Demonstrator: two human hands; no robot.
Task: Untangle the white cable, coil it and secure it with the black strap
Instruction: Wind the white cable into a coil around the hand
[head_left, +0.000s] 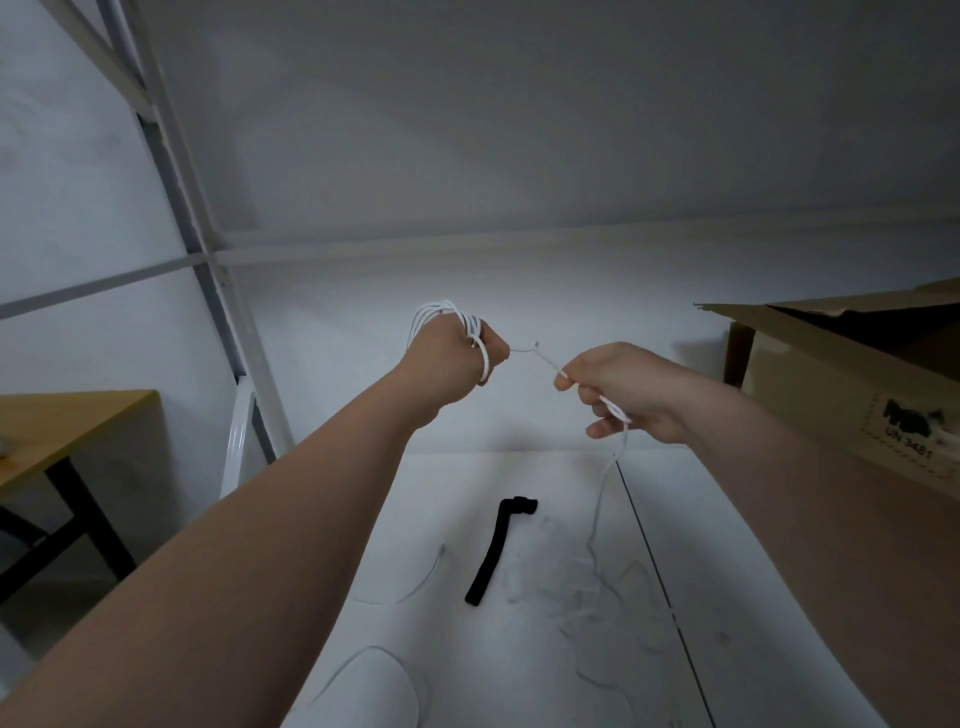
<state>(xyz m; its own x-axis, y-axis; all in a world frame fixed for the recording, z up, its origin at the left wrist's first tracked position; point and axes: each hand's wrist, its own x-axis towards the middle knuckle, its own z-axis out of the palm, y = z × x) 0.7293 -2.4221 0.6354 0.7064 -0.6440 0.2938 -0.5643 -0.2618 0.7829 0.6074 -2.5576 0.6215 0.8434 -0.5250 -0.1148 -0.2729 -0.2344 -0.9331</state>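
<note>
Our left hand (452, 358) is curled tight round several loops of the white cable (483, 356) wound over it. At its 3 o'clock, our right hand (623, 389) pinches the strand between its fingers (569, 382). The slack drops onto the white worktop (519, 691), where the black strap (493, 556) lies at 6 o'clock, untouched.

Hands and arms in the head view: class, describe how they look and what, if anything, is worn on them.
The left hand and the right hand are bare. The left forearm and right forearm are bare too, uncovered to the frame's edge. No sleeve, glove, watch, bracelet or ring shows.
</note>
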